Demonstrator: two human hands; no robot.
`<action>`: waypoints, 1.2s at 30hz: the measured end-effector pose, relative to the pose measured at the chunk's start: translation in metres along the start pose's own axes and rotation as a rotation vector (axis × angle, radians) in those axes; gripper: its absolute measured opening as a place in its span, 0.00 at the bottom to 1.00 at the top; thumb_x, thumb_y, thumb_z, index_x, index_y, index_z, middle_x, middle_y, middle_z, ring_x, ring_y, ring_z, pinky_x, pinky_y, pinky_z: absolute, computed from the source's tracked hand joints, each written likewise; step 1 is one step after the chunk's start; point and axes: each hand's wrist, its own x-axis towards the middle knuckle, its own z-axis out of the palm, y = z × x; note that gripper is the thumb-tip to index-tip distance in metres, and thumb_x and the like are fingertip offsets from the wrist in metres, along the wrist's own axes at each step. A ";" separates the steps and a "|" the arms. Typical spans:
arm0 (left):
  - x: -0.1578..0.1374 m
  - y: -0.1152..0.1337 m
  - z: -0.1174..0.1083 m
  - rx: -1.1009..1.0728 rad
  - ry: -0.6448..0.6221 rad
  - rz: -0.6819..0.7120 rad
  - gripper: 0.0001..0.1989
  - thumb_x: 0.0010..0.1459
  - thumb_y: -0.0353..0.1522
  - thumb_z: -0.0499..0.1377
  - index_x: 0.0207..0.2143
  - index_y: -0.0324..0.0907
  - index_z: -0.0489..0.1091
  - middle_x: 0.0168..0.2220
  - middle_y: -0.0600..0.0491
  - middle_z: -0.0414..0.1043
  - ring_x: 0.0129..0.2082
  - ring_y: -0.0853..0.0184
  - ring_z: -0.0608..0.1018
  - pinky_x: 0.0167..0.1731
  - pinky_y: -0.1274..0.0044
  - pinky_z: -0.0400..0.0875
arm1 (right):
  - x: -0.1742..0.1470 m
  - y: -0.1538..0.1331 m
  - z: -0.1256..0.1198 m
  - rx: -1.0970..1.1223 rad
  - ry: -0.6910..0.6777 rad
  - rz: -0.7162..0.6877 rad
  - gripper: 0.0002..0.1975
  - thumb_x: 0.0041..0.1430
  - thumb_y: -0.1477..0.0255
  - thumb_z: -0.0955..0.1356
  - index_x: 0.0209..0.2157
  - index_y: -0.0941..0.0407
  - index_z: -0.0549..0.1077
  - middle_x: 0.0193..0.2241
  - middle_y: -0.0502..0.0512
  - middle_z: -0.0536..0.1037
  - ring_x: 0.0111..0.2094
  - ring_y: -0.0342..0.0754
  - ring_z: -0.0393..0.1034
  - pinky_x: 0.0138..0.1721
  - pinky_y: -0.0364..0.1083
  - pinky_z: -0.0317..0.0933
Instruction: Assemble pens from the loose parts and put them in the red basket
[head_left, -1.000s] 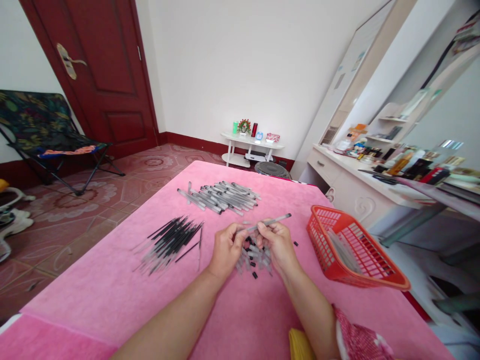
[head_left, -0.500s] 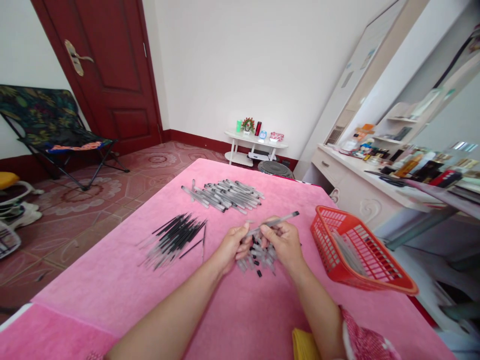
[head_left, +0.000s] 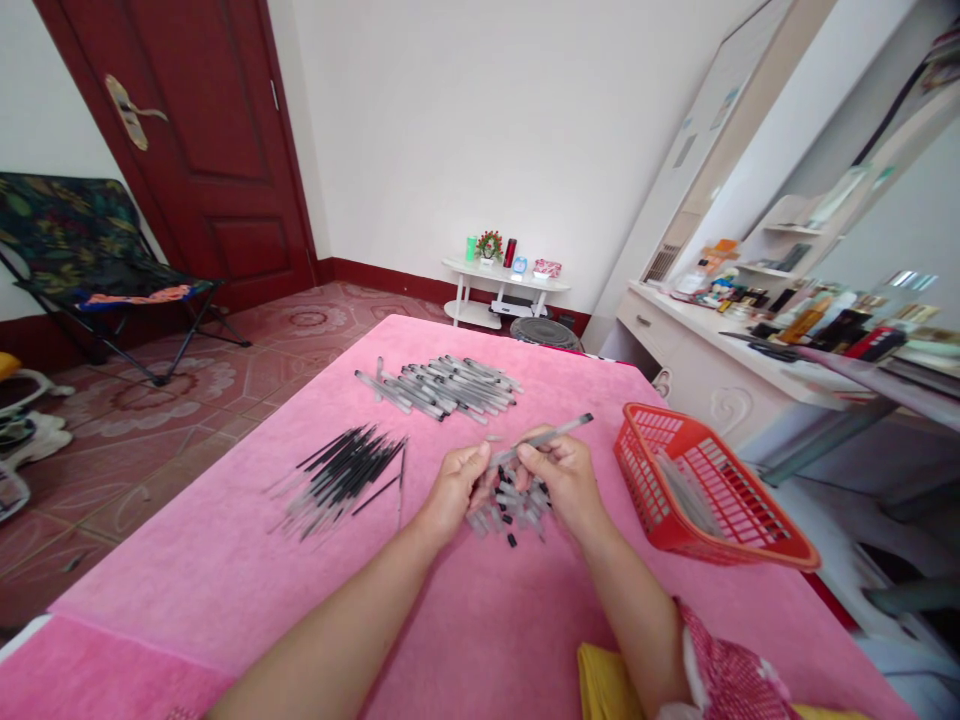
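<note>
Between my two hands is a translucent grey pen (head_left: 562, 430) with a dark tip, slanting up to the right. My right hand (head_left: 570, 483) pinches it near the middle. The fingers of my left hand (head_left: 452, 488) close around its lower left end, which is partly hidden. Under the hands lies a heap of clear pen caps and small black plugs (head_left: 517, 508). To the left spreads a bundle of black ink refills (head_left: 351, 468). Farther back is a pile of similar grey pens (head_left: 450, 388).
A red plastic basket (head_left: 637, 490) holding some clear pieces stands to the right on the pink-covered table (head_left: 480, 640). Yellow cloth (head_left: 606, 685) lies by my right forearm. A cluttered dresser (head_left: 720, 360) is beyond the basket.
The view has shifted slightly, so things sit a little farther left in it. Both hands keep their grip on the pen in nearly the same pose.
</note>
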 end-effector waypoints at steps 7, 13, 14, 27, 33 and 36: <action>0.000 0.003 0.005 0.274 0.127 0.118 0.20 0.59 0.45 0.46 0.24 0.39 0.62 0.17 0.57 0.60 0.16 0.74 0.62 0.20 0.81 0.57 | 0.003 0.017 0.002 0.100 0.173 0.083 0.11 0.48 0.66 0.70 0.24 0.59 0.69 0.16 0.48 0.72 0.12 0.39 0.61 0.13 0.39 0.55; -0.003 0.002 0.002 0.565 0.252 0.277 0.18 0.60 0.41 0.47 0.22 0.40 0.63 0.20 0.56 0.62 0.22 0.72 0.65 0.25 0.80 0.57 | 0.002 0.011 0.006 0.122 0.143 0.111 0.11 0.48 0.66 0.70 0.23 0.59 0.70 0.15 0.50 0.72 0.13 0.39 0.62 0.14 0.39 0.56; -0.002 0.001 0.000 0.491 0.266 0.231 0.21 0.60 0.43 0.46 0.20 0.40 0.60 0.17 0.57 0.59 0.19 0.73 0.63 0.22 0.80 0.55 | 0.002 0.007 0.003 0.105 0.124 0.072 0.10 0.49 0.67 0.70 0.25 0.59 0.70 0.15 0.50 0.72 0.14 0.39 0.63 0.16 0.39 0.57; 0.008 -0.012 -0.015 0.737 0.247 0.253 0.18 0.57 0.41 0.52 0.24 0.41 0.74 0.23 0.53 0.70 0.27 0.67 0.70 0.31 0.77 0.61 | 0.010 -0.004 -0.026 0.161 0.095 0.268 0.12 0.46 0.65 0.69 0.24 0.61 0.70 0.16 0.53 0.73 0.14 0.41 0.65 0.13 0.38 0.57; 0.008 -0.011 -0.012 0.808 0.122 0.330 0.14 0.58 0.37 0.53 0.28 0.43 0.76 0.26 0.51 0.71 0.32 0.65 0.70 0.35 0.74 0.61 | 0.009 0.000 -0.020 0.131 0.066 0.310 0.11 0.45 0.65 0.69 0.25 0.60 0.69 0.18 0.53 0.75 0.14 0.40 0.65 0.12 0.37 0.55; 0.008 -0.011 -0.012 0.752 0.151 0.323 0.16 0.59 0.37 0.51 0.27 0.42 0.75 0.25 0.51 0.70 0.30 0.66 0.70 0.34 0.75 0.62 | 0.009 0.003 -0.021 0.091 0.056 0.305 0.09 0.44 0.68 0.69 0.27 0.59 0.68 0.19 0.51 0.75 0.11 0.38 0.61 0.10 0.36 0.49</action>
